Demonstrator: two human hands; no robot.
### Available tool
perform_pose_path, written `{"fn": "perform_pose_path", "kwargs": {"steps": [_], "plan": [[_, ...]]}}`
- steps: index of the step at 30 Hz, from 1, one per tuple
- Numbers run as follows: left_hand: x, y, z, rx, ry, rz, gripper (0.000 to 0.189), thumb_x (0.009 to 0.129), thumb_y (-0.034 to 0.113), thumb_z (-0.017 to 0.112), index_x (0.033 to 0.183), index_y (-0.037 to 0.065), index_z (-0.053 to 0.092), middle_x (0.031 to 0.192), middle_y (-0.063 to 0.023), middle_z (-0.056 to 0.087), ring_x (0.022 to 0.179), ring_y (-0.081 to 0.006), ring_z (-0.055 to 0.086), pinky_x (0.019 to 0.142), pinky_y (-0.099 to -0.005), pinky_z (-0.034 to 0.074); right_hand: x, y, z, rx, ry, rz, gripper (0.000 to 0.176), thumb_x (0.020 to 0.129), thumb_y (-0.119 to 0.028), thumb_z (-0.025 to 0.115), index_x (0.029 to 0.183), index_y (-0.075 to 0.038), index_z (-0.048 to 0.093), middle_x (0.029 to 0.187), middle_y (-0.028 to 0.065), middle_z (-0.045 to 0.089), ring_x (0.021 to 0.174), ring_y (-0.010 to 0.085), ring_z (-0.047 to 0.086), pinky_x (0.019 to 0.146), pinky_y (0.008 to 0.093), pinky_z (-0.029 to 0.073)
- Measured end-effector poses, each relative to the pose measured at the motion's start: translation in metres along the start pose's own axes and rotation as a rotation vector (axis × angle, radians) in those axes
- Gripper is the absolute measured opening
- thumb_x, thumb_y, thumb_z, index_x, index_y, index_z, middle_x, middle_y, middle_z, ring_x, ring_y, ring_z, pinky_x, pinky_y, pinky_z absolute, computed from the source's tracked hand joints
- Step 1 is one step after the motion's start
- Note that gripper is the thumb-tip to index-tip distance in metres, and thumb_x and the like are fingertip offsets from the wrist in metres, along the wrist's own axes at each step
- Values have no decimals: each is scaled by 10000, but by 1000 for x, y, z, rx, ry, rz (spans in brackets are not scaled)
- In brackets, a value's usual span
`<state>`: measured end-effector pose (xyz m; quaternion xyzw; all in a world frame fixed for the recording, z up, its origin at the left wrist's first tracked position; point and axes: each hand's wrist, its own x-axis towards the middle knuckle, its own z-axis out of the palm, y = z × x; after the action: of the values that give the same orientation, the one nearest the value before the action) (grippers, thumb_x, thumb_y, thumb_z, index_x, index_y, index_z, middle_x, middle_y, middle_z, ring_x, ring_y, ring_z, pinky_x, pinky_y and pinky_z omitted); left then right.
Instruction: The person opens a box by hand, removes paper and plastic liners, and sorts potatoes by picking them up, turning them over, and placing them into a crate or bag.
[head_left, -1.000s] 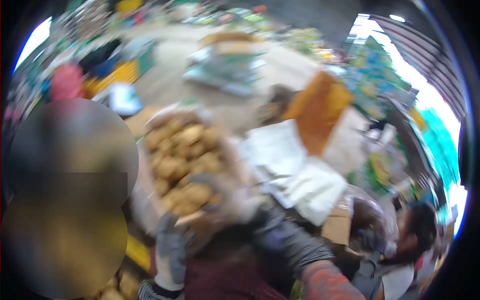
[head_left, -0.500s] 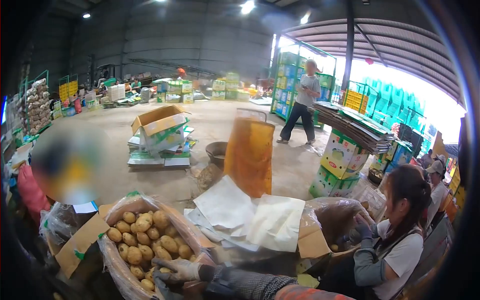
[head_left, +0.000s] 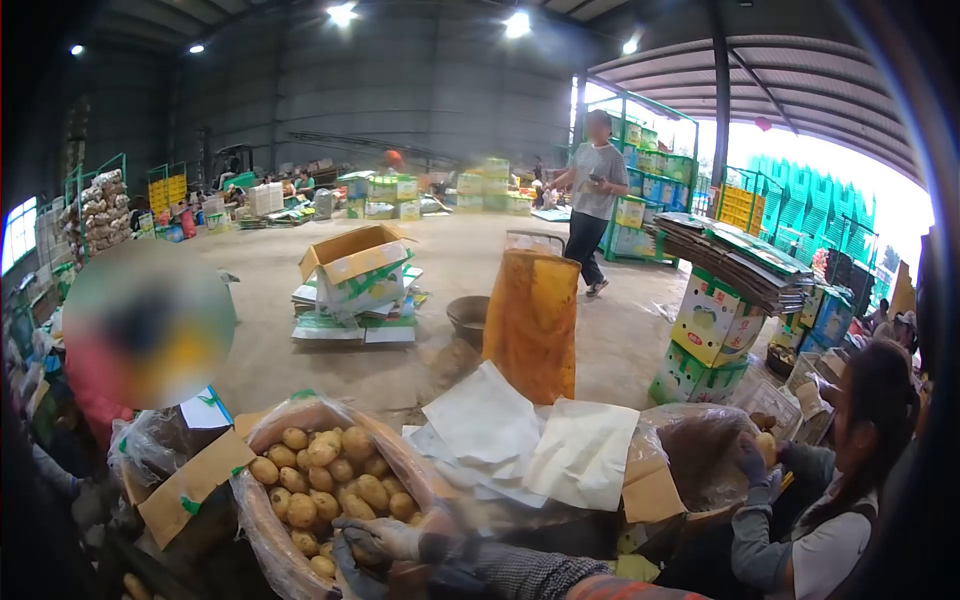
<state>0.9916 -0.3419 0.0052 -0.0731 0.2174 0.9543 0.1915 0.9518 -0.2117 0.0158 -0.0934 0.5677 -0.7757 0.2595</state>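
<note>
Many potatoes (head_left: 325, 480) fill a plastic-lined box (head_left: 262, 535) at the lower left. At its near right edge is my right hand (head_left: 388, 537), in a pale glove with grey fingers, beside the potatoes. The fingers curl downward around something I cannot make out. My left hand (head_left: 352, 572), in a dark grey glove, is just below and close to it, partly hidden and dim, so its grip is unclear. The right forearm, in a checked sleeve, reaches in from the lower right. White paper sheets (head_left: 585, 452) lie beyond the arm.
At the right, a co-worker (head_left: 850, 500) holds a potato over another lined box (head_left: 690, 455). Beyond the sheets stand an orange sack (head_left: 532, 325) and a basket (head_left: 467, 316). An open carton (head_left: 360, 270) sits farther back. Another person (head_left: 597, 190) walks near stacked crates.
The view has shifted, moving most of the scene right. The walking person has moved left relative to the crate rack. The co-worker's hands have risen with a potato now visible. My hands remain at the box edge.
</note>
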Motion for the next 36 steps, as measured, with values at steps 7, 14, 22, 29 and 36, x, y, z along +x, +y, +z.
{"fn": "perform_pose_path", "kwargs": {"steps": [7, 14, 22, 29, 36], "plan": [[-9, -1, 8, 147, -128, 165, 307, 1029, 265, 470, 1279, 92, 514, 1131, -17, 592, 982, -141, 597, 853, -279, 518, -51, -69, 29, -727, -85, -145, 705, 984, -488, 520, 1496, -43, 327, 1288, 171, 581, 1239, 279, 541, 1054, 330, 417], [-4, 4, -2, 560, -225, 282, 306, 1024, 304, 515, 1250, 100, 539, 1046, 23, 624, 899, -109, 596, 777, -263, 533, -24, -29, 10, -546, -51, -227, 545, 1038, -338, 444, 1483, -33, 365, 1299, 139, 584, 1225, 216, 549, 1070, 296, 419], [38, -62, -1, 1143, 752, 1184, 147, 971, 160, 585, 980, 27, 648, 813, -56, 626, 761, -102, 599, 711, -185, 489, -37, -44, 20, -533, -12, -97, 462, 1052, -322, 428, 1480, -147, 435, 1284, 98, 617, 1191, 176, 572, 1045, 280, 414], [-16, 4, 40, 452, 58, 289, 227, 1000, 281, 519, 1041, 101, 653, 928, 13, 610, 867, -65, 578, 769, -188, 477, -46, -55, 33, -570, -4, -161, 469, 1054, -222, 431, 1455, 17, 388, 1252, 171, 594, 1153, 173, 575, 983, 228, 460], [-32, 12, 59, -921, -286, -351, 188, 1016, 288, 507, 1138, 217, 632, 957, 93, 550, 883, -50, 535, 811, -199, 463, -51, -75, 38, -683, 94, -145, 486, 1027, -316, 491, 1422, -34, 465, 1205, 158, 651, 1112, 231, 626, 968, 286, 484]]}}
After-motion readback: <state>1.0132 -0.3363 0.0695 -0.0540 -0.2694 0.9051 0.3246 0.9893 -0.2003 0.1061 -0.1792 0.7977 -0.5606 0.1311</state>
